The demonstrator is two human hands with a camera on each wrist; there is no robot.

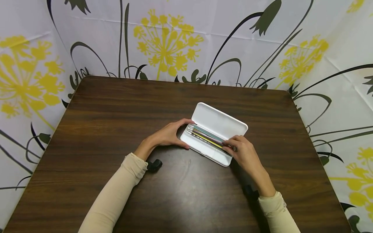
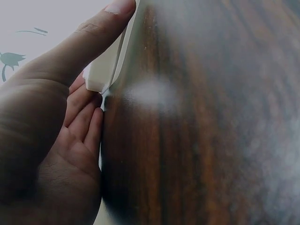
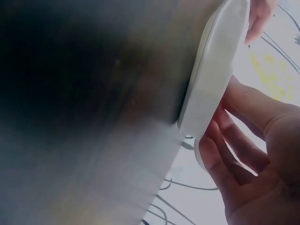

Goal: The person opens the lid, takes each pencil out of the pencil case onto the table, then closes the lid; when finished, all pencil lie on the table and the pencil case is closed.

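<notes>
Lying open near the middle of the dark wooden bench [image 1: 102,129], a white pencil case [image 1: 204,152] is held at both ends. Its lid [image 1: 218,121] is tipped back toward the far side, and the tray is filled with pencils [image 1: 205,138] laid side by side along its length — a yellow one among them, with erasers at the left end.

The left hand [image 1: 170,134] is curled round the case's left end: in the head view the thumb is seen over the far corner and the fingers at the near edge, and in the left wrist view the thumb [image 2: 101,28] is pressed along the white edge [image 2: 105,70] while the fingertips are tucked against its corner. That grip is closed on the case.

The right hand [image 1: 244,152] is set over the right end of the tray, its fingertips resting on the pencils there. From the right wrist view the fingers [image 3: 225,154] are seen lightly bent beside the case's white side [image 3: 211,79], touching it; whether a pencil is pinched cannot be told.

A floral cloth [image 1: 175,38] in yellow and black is hung behind the bench — on both sides as well.
</notes>
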